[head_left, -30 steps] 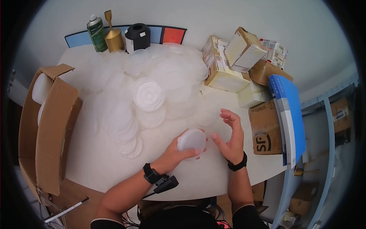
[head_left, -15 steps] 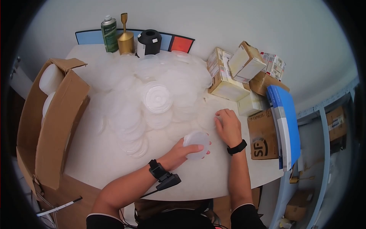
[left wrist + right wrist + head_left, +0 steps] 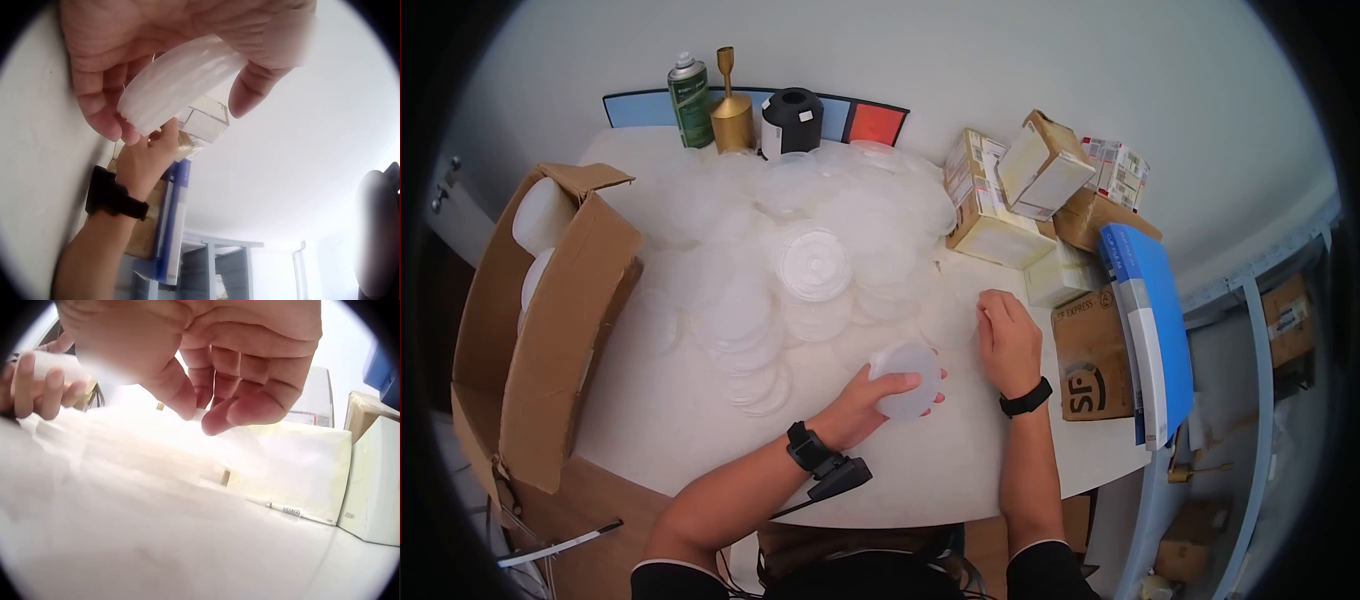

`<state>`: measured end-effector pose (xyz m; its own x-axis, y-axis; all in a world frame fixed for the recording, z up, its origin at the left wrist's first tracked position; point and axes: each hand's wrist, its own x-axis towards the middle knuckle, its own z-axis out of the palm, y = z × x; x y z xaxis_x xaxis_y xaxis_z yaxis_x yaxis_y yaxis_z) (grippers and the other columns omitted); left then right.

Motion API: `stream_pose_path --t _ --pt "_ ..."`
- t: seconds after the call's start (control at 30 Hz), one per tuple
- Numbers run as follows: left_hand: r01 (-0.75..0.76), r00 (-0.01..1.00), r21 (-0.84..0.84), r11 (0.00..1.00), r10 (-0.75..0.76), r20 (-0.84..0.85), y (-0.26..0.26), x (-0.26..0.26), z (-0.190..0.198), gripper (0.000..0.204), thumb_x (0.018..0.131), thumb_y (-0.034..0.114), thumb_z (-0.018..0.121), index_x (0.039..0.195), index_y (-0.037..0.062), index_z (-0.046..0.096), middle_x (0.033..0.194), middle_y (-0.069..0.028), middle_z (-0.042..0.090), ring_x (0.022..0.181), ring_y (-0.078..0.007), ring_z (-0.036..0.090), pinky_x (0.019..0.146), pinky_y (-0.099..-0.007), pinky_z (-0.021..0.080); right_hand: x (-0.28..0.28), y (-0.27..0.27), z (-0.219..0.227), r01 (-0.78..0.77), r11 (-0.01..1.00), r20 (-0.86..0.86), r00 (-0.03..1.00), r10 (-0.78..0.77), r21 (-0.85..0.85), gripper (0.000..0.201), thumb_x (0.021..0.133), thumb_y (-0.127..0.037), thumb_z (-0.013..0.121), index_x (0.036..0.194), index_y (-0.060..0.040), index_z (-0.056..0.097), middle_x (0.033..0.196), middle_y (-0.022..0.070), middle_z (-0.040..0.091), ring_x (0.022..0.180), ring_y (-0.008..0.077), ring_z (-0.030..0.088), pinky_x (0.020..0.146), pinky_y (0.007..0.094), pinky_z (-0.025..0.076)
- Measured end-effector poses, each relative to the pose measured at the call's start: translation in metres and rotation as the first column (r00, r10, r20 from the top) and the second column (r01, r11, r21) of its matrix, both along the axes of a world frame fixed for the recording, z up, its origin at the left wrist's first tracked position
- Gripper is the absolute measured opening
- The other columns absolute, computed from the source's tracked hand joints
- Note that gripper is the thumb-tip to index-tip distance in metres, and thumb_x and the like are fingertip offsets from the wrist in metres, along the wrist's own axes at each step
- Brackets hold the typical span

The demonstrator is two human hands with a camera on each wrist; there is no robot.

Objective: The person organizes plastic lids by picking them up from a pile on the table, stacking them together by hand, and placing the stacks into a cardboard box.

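Observation:
My left hand (image 3: 862, 402) grips a short stack of round translucent plastic lids (image 3: 910, 378), the thumb laid across the top face and the fingertips showing at the far edge. Seen side-on in the left wrist view, the stack (image 3: 181, 78) has closely layered edges. To its right, my right hand (image 3: 1010, 345) pinches the edge of a thin see-through lid (image 3: 240, 453) between thumb and fingertips, low over the table. Many more lids (image 3: 740, 310) lie in overlapping heaps across the table, one ridged white lid (image 3: 815, 265) on top.
At the left stands an open cardboard box (image 3: 565, 350) with white rolls or stacks inside. Small cartons (image 3: 1000, 225), an SF box (image 3: 1092, 365) and blue binders (image 3: 1145, 330) line the right side. A spray can (image 3: 691, 105), brass object (image 3: 733, 125) and black holder (image 3: 792, 120) stand behind.
My right hand has come down from an open, raised pose to the lids, then drawn slightly back toward me with its fingers together. The left hand keeps its stack and shifts little.

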<state>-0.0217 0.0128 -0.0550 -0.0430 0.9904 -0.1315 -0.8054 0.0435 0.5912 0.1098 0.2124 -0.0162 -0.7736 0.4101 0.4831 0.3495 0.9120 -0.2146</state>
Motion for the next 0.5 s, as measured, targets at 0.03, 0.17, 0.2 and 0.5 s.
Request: stream_pose_path --t 0.03,0.17,0.2,0.5 --pt "-0.005 1.0 -0.001 1.0 0.005 0.01 0.0 -0.001 0.0 0.063 0.094 0.032 0.067 0.147 0.0042 0.046 0.132 -0.0135 0.062 0.114 -0.0257 0.065 0.093 -0.0366 0.052 0.004 -0.001 0.006 -0.005 0.999 -0.08 0.997 0.002 -0.033 0.012 0.088 0.0 0.066 0.099 -0.0028 0.062 0.107 0.0102 0.069 0.088 0.0299 0.068 0.073 0.0372 0.055" --pt "-0.011 0.998 -0.029 1.0 0.013 0.057 -0.001 -0.003 0.001 0.063 0.096 0.037 0.064 0.146 0.0041 0.047 0.131 -0.0137 0.063 0.115 -0.0259 0.065 0.094 -0.0372 0.051 0.03 -0.015 0.021 -0.1 0.971 -0.177 0.982 0.062 -0.216 0.018 0.082 0.007 0.061 0.099 0.0001 0.062 0.111 0.0169 0.069 0.086 0.0331 0.068 0.073 0.0363 0.056" --pt "-0.005 0.998 -0.043 0.999 0.008 0.07 -0.001 -0.003 0.002 0.063 0.096 0.038 0.063 0.146 0.004 0.047 0.131 -0.0136 0.063 0.115 -0.026 0.065 0.094 -0.0374 0.051 0.034 -0.012 0.017 -0.087 0.98 -0.152 0.987 0.059 -0.181 0.019 0.082 0.006 0.061 0.1 0.0001 0.062 0.111 0.0168 0.069 0.087 0.0325 0.069 0.074 0.0366 0.056" --pt "-0.005 0.999 -0.05 0.999 0.008 0.054 0.0 -0.002 0.002 0.063 0.097 0.039 0.059 0.148 0.0035 0.045 0.137 -0.0155 0.06 0.118 -0.0274 0.063 0.098 -0.0395 0.051 0.042 -0.014 0.006 0.035 0.937 -0.064 0.996 -0.061 -0.348 0.022 0.084 -0.004 0.065 0.106 -0.0015 0.063 0.108 0.0139 0.068 0.085 0.0311 0.068 0.076 0.0385 0.055"
